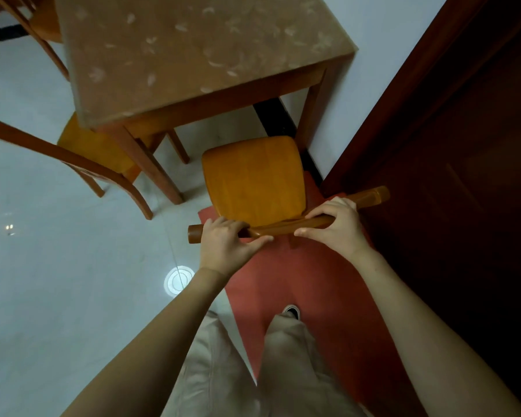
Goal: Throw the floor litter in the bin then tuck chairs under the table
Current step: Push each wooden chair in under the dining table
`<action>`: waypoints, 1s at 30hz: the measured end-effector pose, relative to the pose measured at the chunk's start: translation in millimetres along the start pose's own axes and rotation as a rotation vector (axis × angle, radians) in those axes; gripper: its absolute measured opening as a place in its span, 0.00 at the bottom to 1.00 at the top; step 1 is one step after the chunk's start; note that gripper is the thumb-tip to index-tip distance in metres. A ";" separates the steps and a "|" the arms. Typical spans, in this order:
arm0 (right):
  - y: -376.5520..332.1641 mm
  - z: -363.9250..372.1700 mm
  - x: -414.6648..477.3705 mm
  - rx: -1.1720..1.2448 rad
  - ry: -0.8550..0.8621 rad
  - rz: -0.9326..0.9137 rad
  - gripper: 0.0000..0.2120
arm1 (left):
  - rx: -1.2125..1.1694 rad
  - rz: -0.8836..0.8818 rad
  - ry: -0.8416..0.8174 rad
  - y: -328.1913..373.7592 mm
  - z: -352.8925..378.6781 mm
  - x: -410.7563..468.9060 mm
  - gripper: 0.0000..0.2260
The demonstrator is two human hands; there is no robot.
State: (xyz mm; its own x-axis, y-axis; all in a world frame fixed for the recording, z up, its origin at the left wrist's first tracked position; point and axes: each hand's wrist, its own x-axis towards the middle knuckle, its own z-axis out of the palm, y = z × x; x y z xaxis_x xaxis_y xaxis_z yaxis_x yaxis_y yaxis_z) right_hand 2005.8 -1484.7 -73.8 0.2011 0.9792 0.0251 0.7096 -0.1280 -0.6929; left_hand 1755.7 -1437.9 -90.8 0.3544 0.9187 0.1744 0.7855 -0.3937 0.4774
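Near desk (211, 99) end: chair (253, 179) pulled out, seat not yet under. Left hand (223, 243) and right hand (337, 225) both wrapped around top rail, spaced apart, likely for straight push. Second chair (82, 149) left, part-tucked. No litter visible.

The chair seat (253, 176) in the centre is honey-orange wood, its top rail (286, 218) a darker brown. The table (193, 55) at the top wears a tan cloth with pale leaf prints over reddish-brown legs. The floor (57, 266) at left is pale grey-white; the mat (307, 281) below centre is brick red. The door (463, 145) at right is dark brown. The trousers (283, 371) at the bottom are beige.
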 end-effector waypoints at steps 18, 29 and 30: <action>39.7 -26.4 1.8 -0.127 0.011 -0.175 0.29 | -0.017 -0.133 -0.015 37.7 0.8 -10.3 0.27; 60.3 -9.7 20.0 -0.104 0.128 -0.293 0.27 | -0.170 -0.186 0.153 24.1 17.0 -9.2 0.24; 60.6 -10.0 22.1 -0.101 0.131 -0.296 0.27 | -0.170 -0.195 0.160 23.2 18.3 -8.3 0.24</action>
State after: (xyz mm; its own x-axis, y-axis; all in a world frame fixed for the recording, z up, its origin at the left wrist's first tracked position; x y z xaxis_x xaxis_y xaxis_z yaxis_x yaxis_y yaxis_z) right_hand 2060.0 -1472.4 -108.0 0.0571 0.9485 0.3116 0.8124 0.1373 -0.5667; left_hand 1780.3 -1455.3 -96.9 0.1097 0.9752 0.1923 0.7300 -0.2103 0.6503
